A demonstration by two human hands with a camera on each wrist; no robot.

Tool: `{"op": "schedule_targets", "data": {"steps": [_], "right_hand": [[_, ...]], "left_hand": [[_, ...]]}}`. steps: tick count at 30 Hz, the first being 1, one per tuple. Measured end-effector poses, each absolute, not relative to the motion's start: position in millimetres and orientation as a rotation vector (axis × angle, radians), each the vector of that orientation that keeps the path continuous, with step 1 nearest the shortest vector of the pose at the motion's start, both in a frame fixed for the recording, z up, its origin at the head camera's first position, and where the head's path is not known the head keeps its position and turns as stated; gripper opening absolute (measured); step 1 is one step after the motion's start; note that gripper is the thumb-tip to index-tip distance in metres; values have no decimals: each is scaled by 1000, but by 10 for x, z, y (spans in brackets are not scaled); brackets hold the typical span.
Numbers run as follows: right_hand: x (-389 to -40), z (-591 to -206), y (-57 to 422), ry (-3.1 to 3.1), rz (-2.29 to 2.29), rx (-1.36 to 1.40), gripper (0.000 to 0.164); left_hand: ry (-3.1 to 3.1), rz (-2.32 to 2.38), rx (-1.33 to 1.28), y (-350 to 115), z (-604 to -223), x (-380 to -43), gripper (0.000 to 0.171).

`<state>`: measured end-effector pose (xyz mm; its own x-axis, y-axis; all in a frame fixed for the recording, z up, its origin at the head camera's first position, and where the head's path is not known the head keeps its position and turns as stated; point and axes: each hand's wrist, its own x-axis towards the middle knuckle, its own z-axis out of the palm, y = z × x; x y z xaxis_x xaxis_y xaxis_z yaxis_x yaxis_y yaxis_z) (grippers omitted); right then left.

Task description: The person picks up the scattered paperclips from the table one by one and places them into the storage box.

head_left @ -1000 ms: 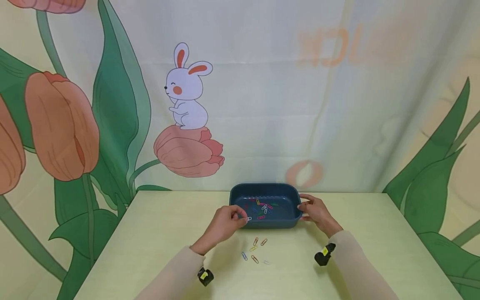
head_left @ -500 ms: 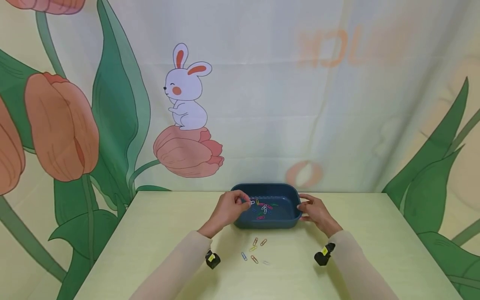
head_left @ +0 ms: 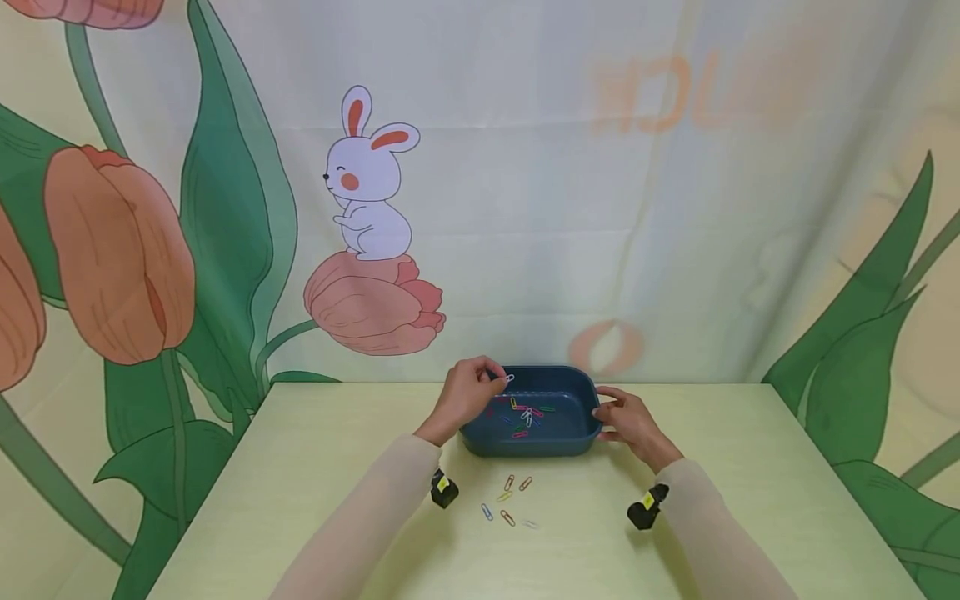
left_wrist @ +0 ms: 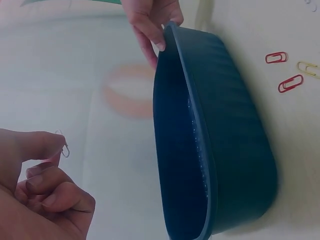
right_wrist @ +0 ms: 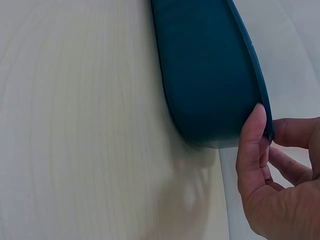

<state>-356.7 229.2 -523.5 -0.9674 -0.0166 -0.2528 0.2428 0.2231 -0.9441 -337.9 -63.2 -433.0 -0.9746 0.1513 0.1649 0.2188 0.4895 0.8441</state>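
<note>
A white paper clip [head_left: 510,377] is pinched between the thumb and finger of my left hand [head_left: 467,393], above the back left of a dark blue plastic box [head_left: 525,447]. The left wrist view has the same paper clip [left_wrist: 65,149] at the fingertips, apart from the box [left_wrist: 240,130]. My right hand [head_left: 632,423] holds the box by its right end. In the right wrist view the thumb and fingers of that hand [right_wrist: 280,185] pinch the rim from both sides. Several coloured paper clips [head_left: 521,434] lie scattered on the box floor.
On the pale table [head_left: 337,467], in front of the box, lie several loose paper clips: orange [head_left: 507,517], yellow [head_left: 505,497], blue [head_left: 487,512] and white [head_left: 530,524]. Behind the table's back edge hangs a printed curtain [head_left: 510,208] with tulips and a rabbit.
My left hand has risen and moved back from the box's front left to above its back left, still pinching the white paper clip. The right hand keeps its hold on the box.
</note>
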Motion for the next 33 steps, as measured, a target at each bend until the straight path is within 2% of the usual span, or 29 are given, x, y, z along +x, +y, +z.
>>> {"op": "schedule_targets", "data": {"steps": [19,27,33], "right_hand": [[-3569,-5233,2268,2297,-1817,221,53],[-3556,-5228,2273,2305,-1821,199,55],[-3565,-5237,2287,2293,-1821,220,55]], "left_hand": [[-2659,-1615,-70,-426,-4623,-3720,7],[-2705,-1576,-13,-395,-4675,-3753,25],[-2702,-1558,-97,-391,-4635,-3710,30]]}}
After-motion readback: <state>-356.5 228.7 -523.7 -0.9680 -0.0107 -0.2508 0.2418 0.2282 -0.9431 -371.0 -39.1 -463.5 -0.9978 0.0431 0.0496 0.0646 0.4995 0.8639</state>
